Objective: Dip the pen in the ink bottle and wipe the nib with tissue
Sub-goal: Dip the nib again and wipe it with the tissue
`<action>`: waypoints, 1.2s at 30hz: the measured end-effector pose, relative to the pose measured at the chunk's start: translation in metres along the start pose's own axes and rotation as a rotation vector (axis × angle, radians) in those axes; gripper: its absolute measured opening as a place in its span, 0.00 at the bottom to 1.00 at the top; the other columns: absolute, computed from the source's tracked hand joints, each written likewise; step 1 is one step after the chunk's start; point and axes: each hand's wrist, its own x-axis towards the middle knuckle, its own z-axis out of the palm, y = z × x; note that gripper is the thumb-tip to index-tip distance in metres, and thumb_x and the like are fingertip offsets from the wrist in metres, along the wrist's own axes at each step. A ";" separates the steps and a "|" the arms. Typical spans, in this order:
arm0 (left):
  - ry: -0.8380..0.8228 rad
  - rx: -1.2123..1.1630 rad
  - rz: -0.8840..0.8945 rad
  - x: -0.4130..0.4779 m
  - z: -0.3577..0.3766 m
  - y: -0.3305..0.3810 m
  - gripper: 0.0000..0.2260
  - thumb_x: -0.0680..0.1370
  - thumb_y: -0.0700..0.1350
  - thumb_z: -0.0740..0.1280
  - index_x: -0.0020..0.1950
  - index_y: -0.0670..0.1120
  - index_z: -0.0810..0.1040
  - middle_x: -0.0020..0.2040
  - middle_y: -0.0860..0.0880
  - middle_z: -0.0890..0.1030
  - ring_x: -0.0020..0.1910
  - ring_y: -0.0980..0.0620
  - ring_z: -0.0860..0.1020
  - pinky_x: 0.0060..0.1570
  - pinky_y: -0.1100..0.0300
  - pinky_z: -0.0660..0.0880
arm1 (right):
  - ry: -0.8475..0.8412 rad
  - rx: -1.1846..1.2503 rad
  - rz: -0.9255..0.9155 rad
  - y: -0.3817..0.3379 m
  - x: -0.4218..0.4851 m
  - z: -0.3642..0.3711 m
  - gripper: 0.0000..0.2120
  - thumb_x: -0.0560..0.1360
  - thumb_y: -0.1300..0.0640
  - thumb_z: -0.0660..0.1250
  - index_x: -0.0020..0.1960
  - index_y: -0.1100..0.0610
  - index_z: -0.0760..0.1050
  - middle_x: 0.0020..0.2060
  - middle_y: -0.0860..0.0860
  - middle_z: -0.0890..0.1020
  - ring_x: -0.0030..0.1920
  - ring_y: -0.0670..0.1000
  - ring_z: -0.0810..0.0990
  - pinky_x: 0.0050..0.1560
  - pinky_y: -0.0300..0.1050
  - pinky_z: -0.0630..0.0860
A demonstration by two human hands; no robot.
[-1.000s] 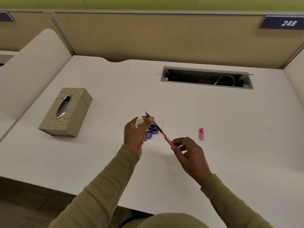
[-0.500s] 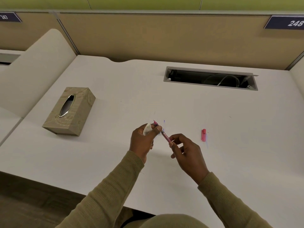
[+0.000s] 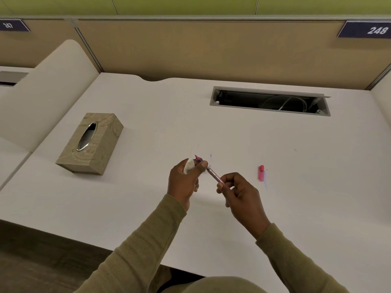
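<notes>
Pen (image 3: pixel 214 176) nib end sits pinched against tissue (image 3: pixel 188 166) under my left hand (image 3: pixel 183 182) thumb; right hand (image 3: pixel 240 194) pinches the barrel. I'd pull gently, twisting slightly.

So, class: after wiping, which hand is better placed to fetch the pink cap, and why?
Right, probably. The cap lies nearer the right hand; the left hand is farther off, pinching tissue round the pen nib. The right grips the pen, so would pass it over first.
</notes>
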 end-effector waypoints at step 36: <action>-0.037 -0.062 -0.003 -0.011 0.006 -0.010 0.10 0.76 0.44 0.72 0.50 0.37 0.81 0.29 0.47 0.68 0.24 0.52 0.63 0.26 0.60 0.65 | -0.213 0.594 0.314 -0.012 -0.005 -0.006 0.21 0.82 0.46 0.59 0.53 0.62 0.81 0.38 0.52 0.79 0.32 0.48 0.74 0.30 0.42 0.67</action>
